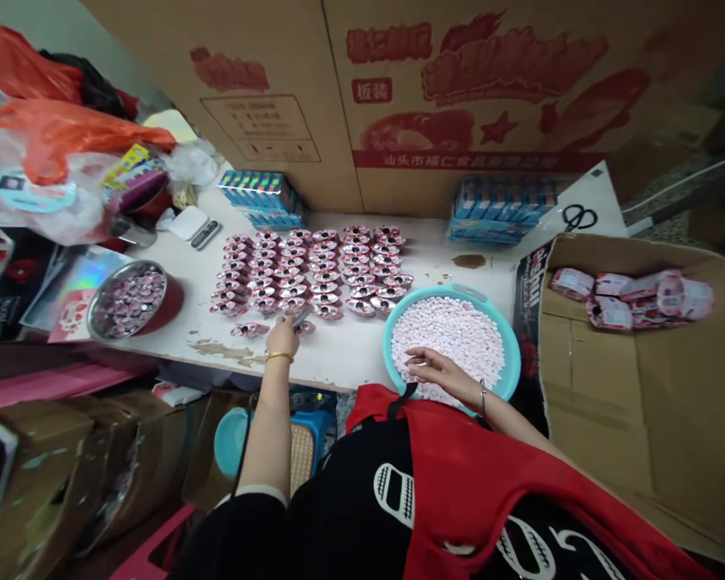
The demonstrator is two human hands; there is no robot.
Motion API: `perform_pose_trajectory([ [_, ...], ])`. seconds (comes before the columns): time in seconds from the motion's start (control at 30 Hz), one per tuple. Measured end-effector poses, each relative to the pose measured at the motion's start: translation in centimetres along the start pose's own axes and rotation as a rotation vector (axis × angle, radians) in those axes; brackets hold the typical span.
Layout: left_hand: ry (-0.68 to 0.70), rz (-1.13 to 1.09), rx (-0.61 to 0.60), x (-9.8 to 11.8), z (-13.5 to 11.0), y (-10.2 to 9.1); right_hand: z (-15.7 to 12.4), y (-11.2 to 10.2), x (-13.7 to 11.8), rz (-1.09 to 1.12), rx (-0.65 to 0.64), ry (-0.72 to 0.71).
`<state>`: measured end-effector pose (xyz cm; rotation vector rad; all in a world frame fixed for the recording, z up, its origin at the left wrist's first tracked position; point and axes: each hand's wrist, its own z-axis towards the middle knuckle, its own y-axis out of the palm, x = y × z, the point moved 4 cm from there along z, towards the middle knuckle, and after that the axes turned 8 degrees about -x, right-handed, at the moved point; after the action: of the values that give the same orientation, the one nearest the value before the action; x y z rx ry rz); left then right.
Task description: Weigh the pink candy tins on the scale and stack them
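Note:
My left hand (283, 332) rests on the white table (344, 350) at the front of several rows of small pink-and-silver round tins (314, 270). Its fingers are closed on one small tin at the front row. A gold bangle circles that wrist. My right hand (430, 366) lies over the near edge of a teal basin (390, 326) full of small pale pink candies (453, 334), fingers curled into them. What those fingers grip is hidden.
A metal bowl (134, 298) of lids or tins stands at the left. Blue packs (264, 196) (500, 208) sit against the cardboard wall. An open carton (640, 346) with pink packets is at the right, scissors (578, 216) behind it. Plastic bags clutter the far left.

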<state>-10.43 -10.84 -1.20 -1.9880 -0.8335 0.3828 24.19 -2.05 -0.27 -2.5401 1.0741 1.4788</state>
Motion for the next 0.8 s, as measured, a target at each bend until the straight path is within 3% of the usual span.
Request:
perform_pose_trajectory([
  [0.2, -0.086, -0.095, -0.033, -1.5, -0.2, 0.7, -0.5, 0.4, 0.2, -0.033, -0.012, 0.017],
  [0.27, -0.038, -0.129, -0.069, -1.1, -0.9, -0.4, -0.5, 0.7, -0.1, -0.064, -0.043, 0.021],
  [0.33, 0.107, -0.206, -0.154, 0.3, -1.5, -2.5, -0.3, 1.4, -0.9, -0.144, -0.090, 0.010],
  [0.43, 0.466, -0.494, -0.187, 5.0, -2.3, -8.1, 0.0, 2.8, -2.8, -0.357, -0.179, -0.023],
  [0.53, 0.737, -0.733, 0.082, 11.1, -3.7, -17.1, 0.2, 4.1, -4.9, -0.624, -0.278, -0.041],
  [0.6, 0.905, -0.684, 0.205, 16.1, -5.9, -23.1, 0.0, 4.6, -6.3, -0.723, -0.316, -0.053],
  [0.67, 1.097, -0.526, 0.311, 21.3, -9.3, -28.0, -0.6, 4.7, -7.5, -0.743, -0.315, -0.067],
  [0.73, 1.283, -0.301, 0.324, 25.7, -12.7, -30.3, -1.7, 4.5, -8.4, -0.719, -0.287, -0.089],
  [0.8, 1.390, -0.084, 0.195, 27.7, -15.0, -29.7, -3.1, 3.7, -8.9, -0.684, -0.251, -0.128],
])
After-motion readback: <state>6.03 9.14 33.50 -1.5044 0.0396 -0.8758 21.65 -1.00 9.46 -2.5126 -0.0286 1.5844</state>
